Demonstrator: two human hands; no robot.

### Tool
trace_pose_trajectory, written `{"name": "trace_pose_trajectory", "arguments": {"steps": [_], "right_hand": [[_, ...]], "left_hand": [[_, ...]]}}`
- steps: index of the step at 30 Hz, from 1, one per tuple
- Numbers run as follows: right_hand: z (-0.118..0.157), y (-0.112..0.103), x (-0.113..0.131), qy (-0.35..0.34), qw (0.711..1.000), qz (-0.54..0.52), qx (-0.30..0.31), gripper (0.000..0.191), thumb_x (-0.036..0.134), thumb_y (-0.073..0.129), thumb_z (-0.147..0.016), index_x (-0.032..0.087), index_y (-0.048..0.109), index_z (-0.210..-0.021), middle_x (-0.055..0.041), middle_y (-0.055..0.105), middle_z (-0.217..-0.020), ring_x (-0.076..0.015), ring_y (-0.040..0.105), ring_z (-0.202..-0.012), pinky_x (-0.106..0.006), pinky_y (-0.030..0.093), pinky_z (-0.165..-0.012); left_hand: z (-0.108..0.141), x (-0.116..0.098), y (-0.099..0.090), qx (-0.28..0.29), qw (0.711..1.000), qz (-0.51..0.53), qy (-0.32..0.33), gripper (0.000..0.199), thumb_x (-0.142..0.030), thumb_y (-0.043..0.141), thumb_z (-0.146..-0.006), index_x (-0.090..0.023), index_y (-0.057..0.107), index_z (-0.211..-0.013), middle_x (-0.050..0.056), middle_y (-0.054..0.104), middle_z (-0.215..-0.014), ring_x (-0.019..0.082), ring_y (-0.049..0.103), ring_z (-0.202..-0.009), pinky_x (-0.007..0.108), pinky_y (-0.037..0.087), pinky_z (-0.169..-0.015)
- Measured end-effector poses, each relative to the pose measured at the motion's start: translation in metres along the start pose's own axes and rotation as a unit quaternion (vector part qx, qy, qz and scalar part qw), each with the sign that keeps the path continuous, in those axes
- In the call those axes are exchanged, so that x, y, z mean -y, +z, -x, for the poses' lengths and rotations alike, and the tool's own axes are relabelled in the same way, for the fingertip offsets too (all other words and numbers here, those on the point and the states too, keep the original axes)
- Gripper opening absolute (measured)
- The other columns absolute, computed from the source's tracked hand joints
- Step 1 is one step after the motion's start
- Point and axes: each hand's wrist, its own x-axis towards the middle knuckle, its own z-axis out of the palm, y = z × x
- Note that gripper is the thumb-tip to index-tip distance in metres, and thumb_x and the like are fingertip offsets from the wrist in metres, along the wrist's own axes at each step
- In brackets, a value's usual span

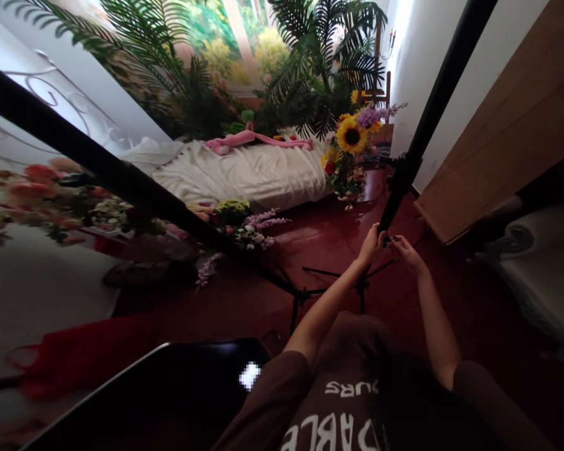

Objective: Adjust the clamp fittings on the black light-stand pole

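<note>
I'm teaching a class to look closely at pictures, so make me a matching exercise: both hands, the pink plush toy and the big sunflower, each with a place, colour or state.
Column one:
1. Left hand
2. Right hand
3. Pink plush toy
4. Big sunflower

Column two:
A. Yellow petals around a dark centre
B. Just right of the black pole, fingers pointing towards it
C. Lying on the cream cloth
D. Gripping the black pole

Right pairs: 1-D, 2-B, 3-C, 4-A

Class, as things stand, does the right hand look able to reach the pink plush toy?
Probably not: the right hand is at the slender black pole, while the toy lies well beyond, on cream cloth.
</note>
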Motion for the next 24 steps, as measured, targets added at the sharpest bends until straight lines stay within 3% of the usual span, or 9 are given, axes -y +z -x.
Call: {"name": "trace_pose_trajectory", "arguments": {"steps": [5, 9, 14, 17, 19, 20, 21, 23, 24], "right_hand": [[-0.012, -0.013, 0.009, -0.081, 0.994, 0.077, 0.004, 0.053, 0.05, 0.09, -0.047, 0.02, 0.065, -0.082, 0.0014, 0.067, -0.081, -0.0116, 0.057, -0.071, -0.024, 0.049, -0.067], [-0.022, -0.009, 0.006, -0.136, 0.988, 0.059, -0.049, 0.05, 0.055, 0.09, -0.04, 0.018, 0.067, -0.064, -0.0044, 0.066, -0.092, -0.0167, 0.061, -0.084, -0.034, 0.055, -0.076], [-0.027, -0.002, -0.009, -0.16, 0.977, 0.07, -0.124, 0.042, 0.056, 0.082, -0.056, 0.019, 0.062, -0.051, -0.0076, 0.068, -0.105, -0.0211, 0.063, -0.096, -0.042, 0.053, -0.087], [-0.023, 0.003, 0.005, -0.211, 0.96, 0.062, -0.171, 0.045, 0.049, 0.074, -0.07, 0.019, 0.053, -0.044, -0.0088, 0.07, -0.108, -0.0208, 0.064, -0.1, -0.043, 0.05, -0.096], [-0.017, 0.01, 0.03, -0.272, 0.944, 0.054, -0.179, 0.033, 0.043, 0.069, -0.078, 0.019, 0.062, -0.057, -0.0085, 0.071, -0.109, -0.0198, 0.065, -0.102, -0.042, 0.049, -0.099], [-0.013, 0.016, 0.047, -0.304, 0.936, 0.051, -0.171, 0.022, 0.041, 0.069, -0.08, 0.02, 0.069, -0.073, -0.0078, 0.07, -0.111, -0.0197, 0.065, -0.105, -0.041, 0.05, -0.099], [-0.01, 0.023, 0.064, -0.335, 0.927, 0.054, -0.16, 0.023, 0.041, 0.068, -0.083, 0.023, 0.071, -0.098, -0.0068, 0.069, -0.114, -0.0195, 0.065, -0.108, -0.04, 0.051, -0.1], [-0.006, 0.039, 0.096, -0.381, 0.915, 0.08, -0.104, 0.057, 0.043, 0.067, -0.086, 0.03, 0.05, -0.139, -0.0061, 0.064, -0.125, -0.0193, 0.064, -0.114, -0.04, 0.053, -0.1], [-0.007, 0.048, 0.109, -0.396, 0.908, 0.102, -0.087, 0.068, 0.045, 0.067, -0.086, 0.031, 0.04, -0.147, -0.0067, 0.062, -0.128, -0.0199, 0.064, -0.116, -0.04, 0.054, -0.1]], "left_hand": [[-0.002, -0.002, 0.001, -0.005, 1.0, -0.024, 0.013, 0.03, -0.035, 0.039, -0.099, -0.017, 0.048, -0.121, 0.009, 0.064, -0.103, 0.017, 0.061, -0.091, 0.031, 0.048, -0.089], [-0.001, -0.001, 0.0, 0.003, 1.0, -0.03, -0.001, 0.029, -0.034, 0.04, -0.098, -0.017, 0.049, -0.119, 0.008, 0.064, -0.1, 0.016, 0.061, -0.085, 0.031, 0.049, -0.086], [-0.001, 0.003, 0.0, 0.002, 1.0, -0.017, -0.001, 0.03, -0.036, 0.041, -0.097, -0.018, 0.05, -0.12, 0.007, 0.064, -0.097, 0.014, 0.06, -0.077, 0.03, 0.05, -0.083], [-0.001, 0.002, 0.0, 0.004, 1.0, -0.013, -0.001, 0.028, -0.034, 0.04, -0.098, -0.018, 0.05, -0.118, 0.006, 0.064, -0.095, 0.013, 0.059, -0.076, 0.03, 0.05, -0.082], [0.0, 0.001, 0.0, 0.009, 1.0, -0.012, -0.005, 0.028, -0.035, 0.04, -0.098, -0.018, 0.049, -0.119, 0.006, 0.064, -0.093, 0.013, 0.059, -0.075, 0.029, 0.05, -0.08], [0.0, 0.001, 0.0, 0.01, 1.0, -0.013, -0.005, 0.029, -0.035, 0.04, -0.098, -0.018, 0.049, -0.119, 0.006, 0.063, -0.093, 0.013, 0.059, -0.075, 0.029, 0.05, -0.08], [0.0, 0.0, 0.0, 0.01, 1.0, -0.014, -0.004, 0.029, -0.036, 0.04, -0.098, -0.018, 0.049, -0.119, 0.006, 0.063, -0.094, 0.013, 0.059, -0.076, 0.03, 0.05, -0.08], [0.0, -0.001, 0.0, 0.005, 1.0, -0.019, 0.002, 0.029, -0.036, 0.04, -0.098, -0.018, 0.048, -0.118, 0.008, 0.063, -0.098, 0.014, 0.06, -0.081, 0.031, 0.05, -0.082], [0.0, -0.001, 0.0, 0.002, 1.0, -0.023, 0.008, 0.029, -0.036, 0.041, -0.097, -0.018, 0.048, -0.118, 0.009, 0.063, -0.101, 0.015, 0.061, -0.085, 0.032, 0.05, -0.085]]}}
